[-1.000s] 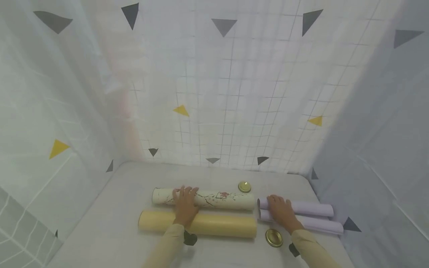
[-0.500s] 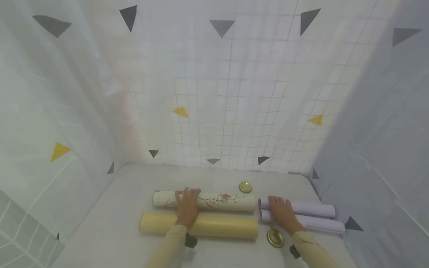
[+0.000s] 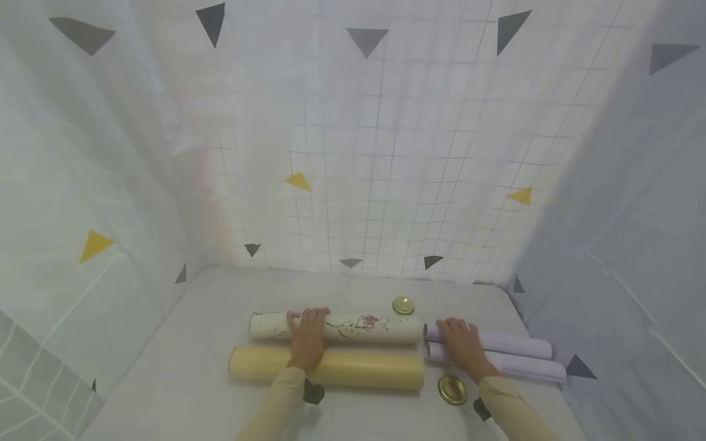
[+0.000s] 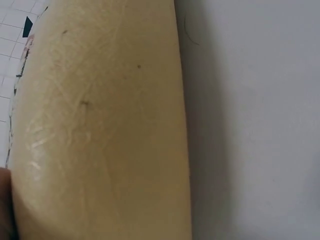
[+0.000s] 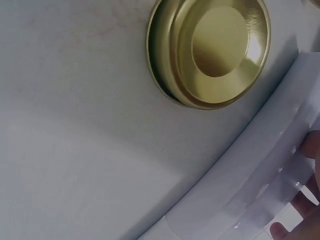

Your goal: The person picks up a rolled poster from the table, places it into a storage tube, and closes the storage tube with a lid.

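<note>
My left hand [image 3: 307,338] grips the cream roll with a plum-blossom print [image 3: 380,329], its fingers curving over the far side. The left forearm crosses a plain yellow roll [image 3: 375,371], whose surface fills much of the left wrist view; a bit of finger shows at that view's lower left. To the right, my right hand [image 3: 462,348] holds the farther of two thin lavender rolls [image 3: 515,343], fingers bent over it. The nearer lavender roll [image 3: 532,366] lies alongside, partly under the palm. In the right wrist view, fingers [image 5: 311,145] touch a lavender roll's glossy side.
One gold round lid [image 3: 403,305] lies behind the blossom roll's right end. Another gold lid [image 3: 452,390] sits by the right wrist. All lie on a white tabletop [image 3: 309,283]. White sheeting with dark and yellow triangles [image 3: 298,181] encloses the back and sides.
Both hands stay in place on the rolls, with only slight shifts of the fingers. The whole head view has moved a little; the rolls and lids keep their places.
</note>
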A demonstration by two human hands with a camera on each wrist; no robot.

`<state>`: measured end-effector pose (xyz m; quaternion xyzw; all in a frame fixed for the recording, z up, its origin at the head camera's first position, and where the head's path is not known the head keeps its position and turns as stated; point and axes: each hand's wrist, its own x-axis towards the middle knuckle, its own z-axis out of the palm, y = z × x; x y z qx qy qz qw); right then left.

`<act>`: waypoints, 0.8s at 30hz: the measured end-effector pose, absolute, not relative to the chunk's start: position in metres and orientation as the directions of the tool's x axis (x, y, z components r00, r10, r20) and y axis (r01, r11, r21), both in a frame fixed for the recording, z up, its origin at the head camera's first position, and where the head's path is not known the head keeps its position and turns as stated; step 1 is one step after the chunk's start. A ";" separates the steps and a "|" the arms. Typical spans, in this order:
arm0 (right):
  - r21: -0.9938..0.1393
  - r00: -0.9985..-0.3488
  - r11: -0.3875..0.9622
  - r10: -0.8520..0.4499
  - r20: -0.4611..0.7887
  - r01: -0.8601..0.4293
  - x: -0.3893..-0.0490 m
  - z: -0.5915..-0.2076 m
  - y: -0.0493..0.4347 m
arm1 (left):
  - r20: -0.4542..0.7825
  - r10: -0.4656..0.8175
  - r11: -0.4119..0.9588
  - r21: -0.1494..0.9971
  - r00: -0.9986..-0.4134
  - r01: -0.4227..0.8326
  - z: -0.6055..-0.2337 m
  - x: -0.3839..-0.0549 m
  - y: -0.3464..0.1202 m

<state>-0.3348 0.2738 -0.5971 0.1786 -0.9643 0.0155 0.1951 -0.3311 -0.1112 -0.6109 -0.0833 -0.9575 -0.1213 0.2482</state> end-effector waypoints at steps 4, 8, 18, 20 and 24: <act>0.030 -0.852 0.938 -0.328 0.408 -0.346 -0.339 -0.597 0.273 | 0.515 0.087 0.946 0.226 -0.853 0.233 -0.611 -0.331 -0.112; 0.012 -0.823 0.930 -0.332 0.461 -0.368 -0.342 -0.594 0.272 | 0.515 0.070 0.944 0.242 -0.854 0.223 -0.609 -0.331 -0.111; -0.068 -0.841 0.908 -0.353 0.411 -0.414 -0.345 -0.582 0.259 | 0.496 0.043 0.953 0.239 -0.867 0.184 -0.599 -0.326 -0.109; -0.057 -0.848 0.914 -0.348 0.400 -0.403 -0.348 -0.582 0.258 | 0.492 0.038 0.948 0.257 -0.870 0.187 -0.599 -0.325 -0.108; -0.050 -0.847 0.915 -0.350 0.401 -0.401 -0.353 -0.585 0.260 | 0.498 0.036 0.945 0.266 -0.866 0.192 -0.600 -0.326 -0.109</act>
